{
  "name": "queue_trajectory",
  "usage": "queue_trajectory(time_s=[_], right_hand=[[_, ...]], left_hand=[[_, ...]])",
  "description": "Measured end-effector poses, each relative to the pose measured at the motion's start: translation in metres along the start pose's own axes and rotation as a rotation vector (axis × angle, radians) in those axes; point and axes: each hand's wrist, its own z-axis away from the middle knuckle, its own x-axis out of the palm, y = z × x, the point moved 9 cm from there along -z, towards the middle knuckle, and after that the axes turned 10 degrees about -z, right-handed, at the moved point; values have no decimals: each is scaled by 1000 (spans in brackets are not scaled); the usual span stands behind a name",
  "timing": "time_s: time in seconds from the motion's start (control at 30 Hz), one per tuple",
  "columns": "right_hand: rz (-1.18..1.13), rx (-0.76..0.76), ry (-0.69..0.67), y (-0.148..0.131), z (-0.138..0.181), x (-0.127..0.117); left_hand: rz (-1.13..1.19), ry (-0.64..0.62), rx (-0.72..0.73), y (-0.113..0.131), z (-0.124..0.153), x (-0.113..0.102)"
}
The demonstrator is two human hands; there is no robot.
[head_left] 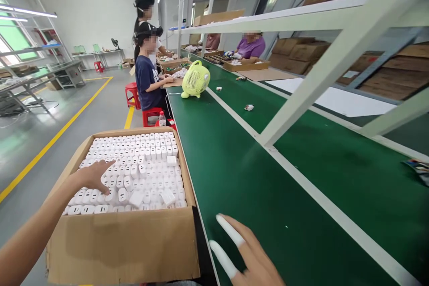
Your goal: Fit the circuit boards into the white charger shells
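My left hand [95, 175] reaches over the left side of an open cardboard box [124, 243], thumb and fingers spread. Beneath and around it stand rows of small white charger housings [123, 195] with dark slots in their ends. A few housings lie loose on top of the rows; whether my fingertips touch any, I cannot tell. My right hand [253, 257] is low over the near edge of the green work surface [231, 165], nothing in it. Its fingers are stretched out, and two wear white finger cots.
A yellow-green fan [196, 79] stands farther along the surface. Small parts [249, 107] lie beyond the pale divider, where a slanted white post [311, 80] rises to a shelf. A seated person [147, 71] works on the left near red stools [133, 94]; other people are beyond.
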Motion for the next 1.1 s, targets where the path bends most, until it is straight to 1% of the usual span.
queue_trajectory(time_s=[0.07,0.13,0.2,0.27,0.33,0.37,0.43,0.5,0.6,0.73,0.87,0.93,1.03,1.1], right_hand=[[-80,31,-183,-32,-59,45],[-126,60,-358,-63,-111,96],[-112,78,-487,-85,-150,147],[-46,95,-571,-97,-177,194],[-4,107,-604,-102,-193,232],[5,110,-612,-103,-198,246],[9,108,-622,-104,-203,268],[10,94,-634,-104,-205,282],[21,74,-642,-104,-206,291],[66,67,-645,-104,-206,292],[90,15,-635,-112,-201,285],[90,-8,-629,-115,-199,285],[98,-8,-637,-116,-201,291],[105,8,-645,-115,-202,294]], left_hand=[[31,-14,6,-6,17,19],[98,54,53,-2,25,28],[154,135,119,7,25,31],[162,198,181,17,18,30],[116,211,217,25,6,30],[77,206,221,27,-1,31],[1,194,228,31,-14,34],[-24,190,283,36,-25,36],[53,190,398,42,-35,40],[90,227,401,39,-45,44],[126,251,451,44,-45,45],[118,249,430,47,-46,44],[21,230,336,54,-47,37],[-1,195,324,62,-45,33]])
